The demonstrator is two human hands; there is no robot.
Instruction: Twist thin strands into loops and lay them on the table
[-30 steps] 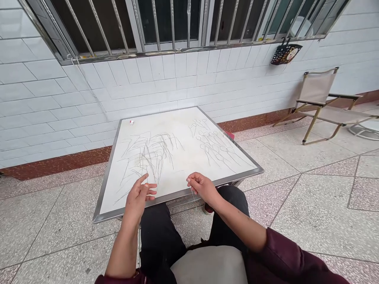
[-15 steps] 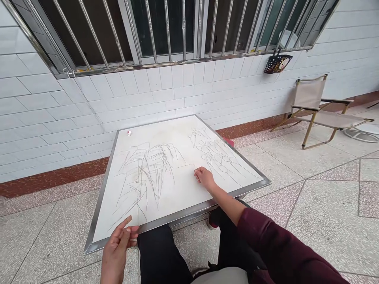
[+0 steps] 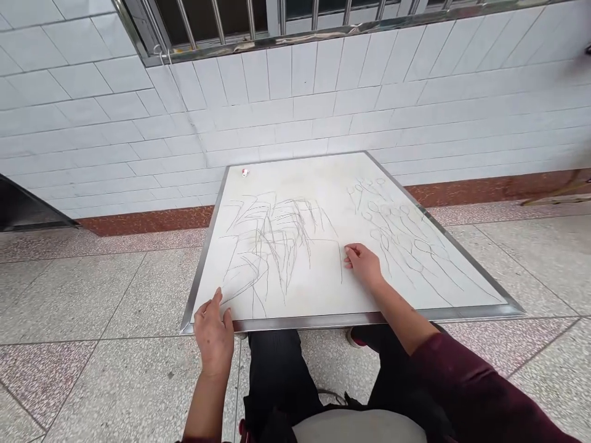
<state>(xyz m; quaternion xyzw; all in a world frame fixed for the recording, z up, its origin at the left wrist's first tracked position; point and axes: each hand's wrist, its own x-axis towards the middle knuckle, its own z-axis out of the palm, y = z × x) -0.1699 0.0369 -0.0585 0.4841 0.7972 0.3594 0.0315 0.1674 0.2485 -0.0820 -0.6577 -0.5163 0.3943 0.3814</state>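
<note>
Thin dark strands that look like bent wires lie in a loose tangle on the left and middle of the white tabletop. On its right lie more looped wires, with round loops and long tails. My right hand is low over the tabletop between both groups, its fingers curled and tips close together. Just left of those fingertips stands out a single wire with a corner bend. Whatever the fingers hold, if anything, is hidden. At the near left edge is my left hand, thumb and forefinger apart, near the wire ends.
A grey metal frame borders the table. Near its far left corner lies a small red-and-white object. Behind the table rises a white tiled wall under a barred window. My legs are under the near edge.
The view has turned left and down, so the chair and hanging bag are out of view. The bent wire's downward leg now shows beside my right fingers. My left hand has moved onto the table edge.
</note>
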